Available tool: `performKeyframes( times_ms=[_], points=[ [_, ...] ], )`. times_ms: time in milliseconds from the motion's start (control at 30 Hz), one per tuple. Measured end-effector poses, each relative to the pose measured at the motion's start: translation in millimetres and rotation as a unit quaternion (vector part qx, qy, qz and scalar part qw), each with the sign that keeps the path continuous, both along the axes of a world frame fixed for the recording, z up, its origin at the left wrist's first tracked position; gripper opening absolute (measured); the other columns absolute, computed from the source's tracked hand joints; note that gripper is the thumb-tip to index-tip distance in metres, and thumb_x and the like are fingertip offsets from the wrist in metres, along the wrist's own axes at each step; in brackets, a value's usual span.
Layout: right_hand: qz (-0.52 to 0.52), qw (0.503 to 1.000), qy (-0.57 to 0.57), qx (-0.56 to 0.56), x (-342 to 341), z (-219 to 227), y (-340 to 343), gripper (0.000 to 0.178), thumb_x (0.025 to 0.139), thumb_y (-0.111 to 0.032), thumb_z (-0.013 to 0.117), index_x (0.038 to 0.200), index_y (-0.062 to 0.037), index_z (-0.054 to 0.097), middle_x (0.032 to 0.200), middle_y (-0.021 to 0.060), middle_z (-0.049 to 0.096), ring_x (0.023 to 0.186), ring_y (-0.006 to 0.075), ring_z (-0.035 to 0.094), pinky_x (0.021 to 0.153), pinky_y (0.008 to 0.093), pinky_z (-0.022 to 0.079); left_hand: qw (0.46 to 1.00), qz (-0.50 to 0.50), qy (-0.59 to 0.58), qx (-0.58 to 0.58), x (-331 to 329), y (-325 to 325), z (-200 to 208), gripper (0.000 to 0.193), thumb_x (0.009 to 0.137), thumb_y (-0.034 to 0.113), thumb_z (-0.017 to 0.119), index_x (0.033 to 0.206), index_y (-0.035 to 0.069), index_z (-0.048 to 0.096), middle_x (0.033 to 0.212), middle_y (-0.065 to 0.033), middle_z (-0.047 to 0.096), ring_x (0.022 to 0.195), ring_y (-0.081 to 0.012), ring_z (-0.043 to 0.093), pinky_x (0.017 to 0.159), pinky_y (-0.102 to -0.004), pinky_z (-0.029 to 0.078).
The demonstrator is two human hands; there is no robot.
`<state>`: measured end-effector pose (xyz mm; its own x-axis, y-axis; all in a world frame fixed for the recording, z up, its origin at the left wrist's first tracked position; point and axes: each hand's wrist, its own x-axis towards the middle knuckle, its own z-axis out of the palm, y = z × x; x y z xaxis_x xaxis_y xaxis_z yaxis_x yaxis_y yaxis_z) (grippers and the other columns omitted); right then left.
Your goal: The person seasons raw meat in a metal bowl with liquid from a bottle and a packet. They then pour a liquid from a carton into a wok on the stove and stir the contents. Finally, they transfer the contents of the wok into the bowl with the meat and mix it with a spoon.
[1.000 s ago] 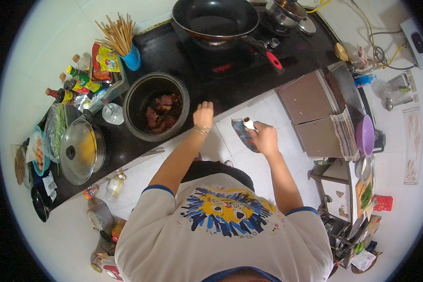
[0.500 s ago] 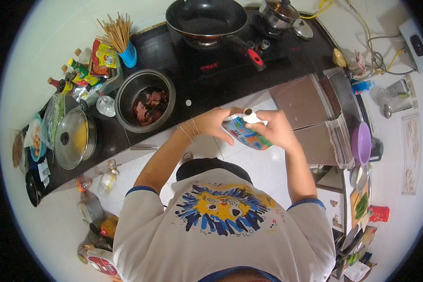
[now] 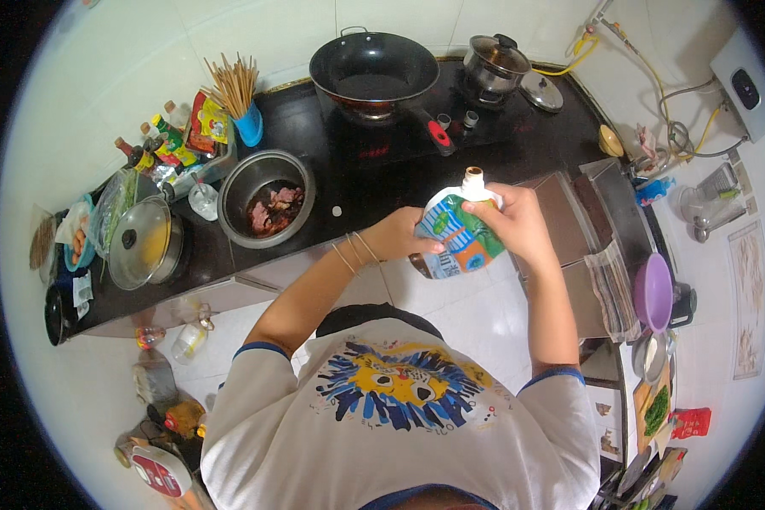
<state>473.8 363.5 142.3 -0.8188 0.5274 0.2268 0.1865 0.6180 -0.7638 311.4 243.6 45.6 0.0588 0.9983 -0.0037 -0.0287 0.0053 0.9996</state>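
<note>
A coloured spouted pouch (image 3: 461,241) is in front of me, over the counter's front edge, with its white uncapped spout (image 3: 473,177) pointing up. My right hand (image 3: 514,223) is closed around its upper right side, just below the spout. My left hand (image 3: 399,235) grips the pouch's left edge. To the left on the counter stands a deep metal pot (image 3: 263,238) with raw meat (image 3: 272,211) in dark sauce. A small white round piece (image 3: 337,211), perhaps a cap, lies between pot and pouch.
A black wok (image 3: 374,76) and a lidded steel pot (image 3: 497,68) stand on the far side of the counter. Left are sauce bottles (image 3: 157,144), a blue chopstick holder (image 3: 249,126) and a glass-lidded pan (image 3: 144,242). A purple basin (image 3: 654,293) is at the right.
The pouch has come up a little and turned so that its printed front shows more fully. Both hands keep hold of it. The whole view has shifted slightly.
</note>
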Motion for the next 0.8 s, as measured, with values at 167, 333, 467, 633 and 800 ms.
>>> performKeyframes(
  times_ms=[167, 333, 467, 633, 800],
  points=[
    [-0.023, 0.999, 0.010, -0.019, -4, 0, 2, 0.026, 0.076, -0.025, 0.071, 0.079, 0.0006, 0.065, 0.060, 0.0097, 0.061, 0.053, 0.0091, 0.056, 0.050, 0.0262, 0.043, 0.997, -0.057, -0.016, 0.040, 17, 2, 22, 0.050, 0.065, 0.016, 0.079, 0.109, 0.005, 0.058, 0.105, -0.0060, 0.063, 0.095, -0.0149, 0.058, 0.088, -0.0317, 0.045],
    [-0.014, 0.996, 0.039, -0.084, -26, 3, 6, 0.027, 0.076, -0.025, 0.071, 0.076, 0.0011, 0.064, 0.060, 0.0056, 0.060, 0.056, 0.0075, 0.055, 0.050, 0.0253, 0.042, 0.994, 0.049, -0.099, -0.012, 11, -4, 29, 0.041, 0.069, 0.015, 0.075, 0.106, 0.004, 0.061, 0.101, -0.0061, 0.064, 0.092, -0.0153, 0.060, 0.086, -0.0313, 0.045],
    [0.025, 0.984, -0.016, -0.176, -50, -7, 22, 0.035, 0.075, -0.028, 0.073, 0.089, 0.0024, 0.062, 0.078, 0.0073, 0.065, 0.069, 0.0108, 0.059, 0.061, 0.0253, 0.048, 0.985, 0.115, -0.128, 0.017, -7, -3, 19, 0.031, 0.073, 0.022, 0.071, 0.097, 0.003, 0.064, 0.091, -0.0062, 0.065, 0.083, -0.0126, 0.060, 0.079, -0.0272, 0.046],
    [0.055, 0.952, -0.085, -0.288, -85, 8, 30, 0.044, 0.071, -0.025, 0.076, 0.102, 0.0012, 0.061, 0.093, 0.0090, 0.065, 0.084, 0.0138, 0.060, 0.077, 0.0279, 0.047, 0.976, 0.144, -0.163, 0.021, -41, 14, 21, 0.025, 0.078, 0.018, 0.067, 0.097, 0.002, 0.062, 0.087, -0.0027, 0.063, 0.078, -0.0093, 0.056, 0.073, -0.0249, 0.044],
    [0.104, 0.943, -0.212, -0.233, -143, 24, 60, 0.048, 0.064, -0.024, 0.081, 0.100, 0.0016, 0.061, 0.092, 0.0096, 0.064, 0.081, 0.0141, 0.060, 0.074, 0.0283, 0.049, 0.934, 0.147, -0.322, -0.040, -88, 47, 16, 0.021, 0.080, 0.013, 0.064, 0.097, 0.001, 0.062, 0.089, -0.0055, 0.064, 0.079, -0.0142, 0.062, 0.073, -0.0279, 0.049]
  ],
)
